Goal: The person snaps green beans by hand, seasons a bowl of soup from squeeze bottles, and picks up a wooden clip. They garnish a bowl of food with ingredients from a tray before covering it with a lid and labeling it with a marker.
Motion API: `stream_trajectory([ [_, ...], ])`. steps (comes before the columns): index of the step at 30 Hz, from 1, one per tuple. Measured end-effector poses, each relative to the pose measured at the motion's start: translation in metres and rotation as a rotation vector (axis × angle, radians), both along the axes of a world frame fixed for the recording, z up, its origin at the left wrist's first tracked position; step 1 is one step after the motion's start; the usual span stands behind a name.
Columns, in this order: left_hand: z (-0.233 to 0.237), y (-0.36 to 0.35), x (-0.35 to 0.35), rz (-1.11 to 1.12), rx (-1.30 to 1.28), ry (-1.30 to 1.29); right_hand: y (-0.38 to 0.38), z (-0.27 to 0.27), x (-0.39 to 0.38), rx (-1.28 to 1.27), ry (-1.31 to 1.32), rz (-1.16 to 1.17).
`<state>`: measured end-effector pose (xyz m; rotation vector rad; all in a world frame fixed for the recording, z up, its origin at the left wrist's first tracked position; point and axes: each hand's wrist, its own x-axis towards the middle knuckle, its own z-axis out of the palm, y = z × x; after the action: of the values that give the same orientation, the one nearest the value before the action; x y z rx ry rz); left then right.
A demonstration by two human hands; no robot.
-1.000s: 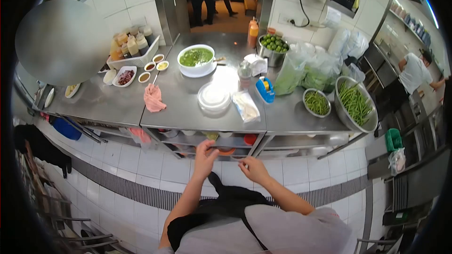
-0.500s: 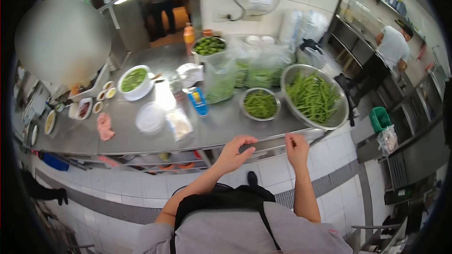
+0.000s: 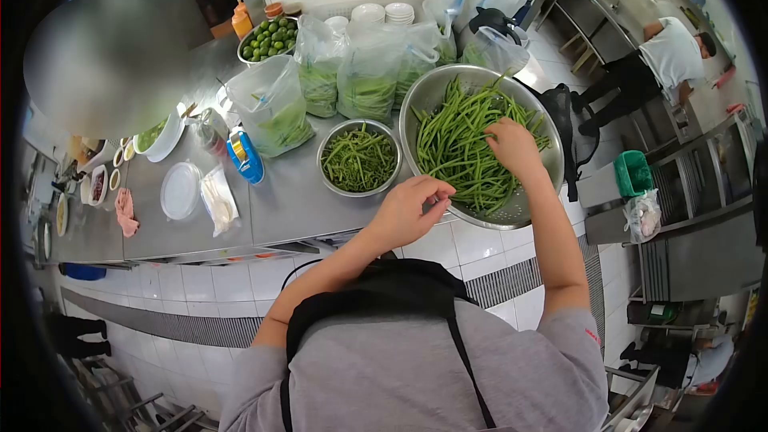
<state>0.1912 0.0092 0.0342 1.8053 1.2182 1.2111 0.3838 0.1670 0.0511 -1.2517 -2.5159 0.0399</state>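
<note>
A large metal colander [image 3: 524, 212] at the counter's right end holds long green beans [image 3: 460, 132]. My right hand [image 3: 514, 146] reaches into it, fingers closed against the beans; what lies between the fingertips is too small to tell. At the colander's front edge is my left hand [image 3: 416, 208], thumb and fingers curled towards each other, with anything between them too small to make out. Left of the colander stands a smaller metal bowl [image 3: 322, 178] filled with cut green pieces [image 3: 360, 160].
Plastic bags of greens [image 3: 372, 72] and a bowl of limes [image 3: 270, 38] stand behind. A blue carton [image 3: 245, 156], a round lid [image 3: 181, 190] and a pink cloth [image 3: 126, 212] lie leftward. A person in white [image 3: 672, 60] bends at the right; a green bin [image 3: 634, 174] stands nearer.
The view has shifted towards the colander. My right hand has moved forward from the counter's edge into the beans, and my left hand has come closer to the colander's rim.
</note>
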Motion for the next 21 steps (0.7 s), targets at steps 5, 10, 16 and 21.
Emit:
stream_trajectory([
  [5, 0.01, 0.029, 0.003, 0.07, 0.091, 0.104, 0.013, -0.01, -0.006, 0.023, -0.167, 0.147],
  [10, 0.017, 0.064, -0.012, 0.277, 0.249, 0.192, -0.011, 0.032, 0.001, -0.241, 0.321, 0.109],
  [16, 0.043, 0.086, 0.017, 0.046, -0.005, -0.209, -0.052, 0.03, -0.012, -0.679, 0.743, 0.075],
  [21, 0.031, 0.089, 0.031, 0.023, 0.166, 0.173, -0.058, 0.033, 0.01, -0.593, 1.036, -0.079],
])
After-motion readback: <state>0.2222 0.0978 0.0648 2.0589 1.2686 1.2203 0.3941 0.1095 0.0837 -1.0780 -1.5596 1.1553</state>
